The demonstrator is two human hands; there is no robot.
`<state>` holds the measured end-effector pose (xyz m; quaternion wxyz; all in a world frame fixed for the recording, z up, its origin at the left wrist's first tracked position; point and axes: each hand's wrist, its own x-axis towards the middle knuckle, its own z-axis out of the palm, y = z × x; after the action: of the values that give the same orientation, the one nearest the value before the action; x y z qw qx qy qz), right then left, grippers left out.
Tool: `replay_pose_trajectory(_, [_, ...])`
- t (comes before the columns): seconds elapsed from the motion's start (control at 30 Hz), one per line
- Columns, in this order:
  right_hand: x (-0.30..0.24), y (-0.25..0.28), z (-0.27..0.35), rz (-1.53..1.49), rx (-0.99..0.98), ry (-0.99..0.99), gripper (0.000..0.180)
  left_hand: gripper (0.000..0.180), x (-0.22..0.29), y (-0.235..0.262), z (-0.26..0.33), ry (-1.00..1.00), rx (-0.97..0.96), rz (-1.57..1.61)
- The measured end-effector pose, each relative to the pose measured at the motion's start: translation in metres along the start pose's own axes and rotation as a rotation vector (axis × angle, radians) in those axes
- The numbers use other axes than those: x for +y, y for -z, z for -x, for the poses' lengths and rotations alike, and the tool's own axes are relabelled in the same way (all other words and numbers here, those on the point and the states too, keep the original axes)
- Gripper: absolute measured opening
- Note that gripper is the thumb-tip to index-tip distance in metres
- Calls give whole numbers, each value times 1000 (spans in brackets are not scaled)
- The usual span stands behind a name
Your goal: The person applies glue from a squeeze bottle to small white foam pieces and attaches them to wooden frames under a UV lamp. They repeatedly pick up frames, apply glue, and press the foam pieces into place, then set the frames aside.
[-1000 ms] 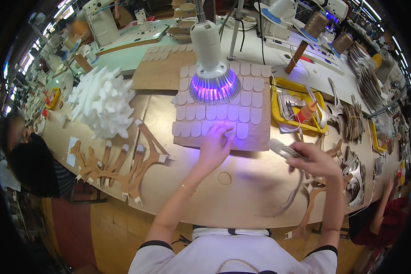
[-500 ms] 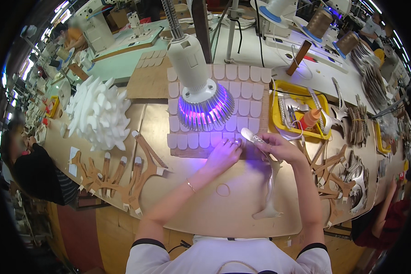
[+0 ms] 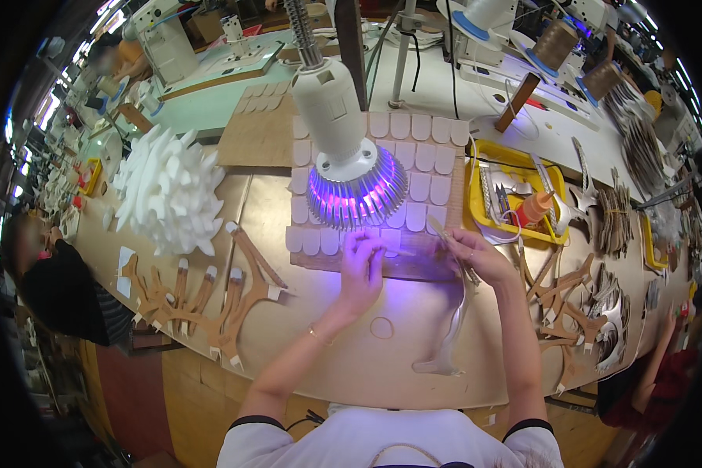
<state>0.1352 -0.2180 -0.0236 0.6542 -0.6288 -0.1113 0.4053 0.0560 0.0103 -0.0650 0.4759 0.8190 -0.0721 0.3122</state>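
Note:
My right hand (image 3: 480,256) is closed on a silvery-white branched shoe-upper strap (image 3: 454,331), whose long tail hangs down over the tabletop. My left hand (image 3: 361,269) is raised beneath a lit purple lamp (image 3: 356,187), at the lower edge of a cardboard board (image 3: 425,269). Between its fingertips is a thin pale tab (image 3: 398,249), partly blurred. Rows of rounded white tabs (image 3: 419,187) lie on the board; the lamp hides some of them.
Left of the board are a spiky white foam pile (image 3: 168,191) and brown strap pieces (image 3: 246,300). On the right stand a yellow tray (image 3: 476,203) with an orange-capped bottle (image 3: 533,209) and more straps (image 3: 569,312). Co-workers sit at both sides.
My left hand has lifted away from the bottom row of tabs and moved slightly left, with a tab in its fingers. The strap in my right hand has tilted and its tail shifted left.

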Motion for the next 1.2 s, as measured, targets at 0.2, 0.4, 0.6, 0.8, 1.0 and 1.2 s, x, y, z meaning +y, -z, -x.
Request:
replay_pose_trajectory(0.2, [-12,-13,4,51,-27,41,25,22,20,34,10,-198,-52,-12])
replay_pose_trajectory(0.4, [-32,-53,10,126,-155,114,29,25,24,41,9,-462,-79,-14])
replay_pose_trajectory(0.6, [-49,-86,10,-17,97,151,33,32,40,40,-3,181,71,509])
replay_pose_trajectory(0.8, [-52,-109,8,20,209,161,35,28,69,39,6,717,-77,899])
replay_pose_trajectory(1.0, [-68,-98,23,254,220,45,38,21,50,47,-12,825,167,1044])
replay_pose_trajectory(1.2, [-117,-95,86,691,385,205,35,19,40,61,-21,820,120,1049])
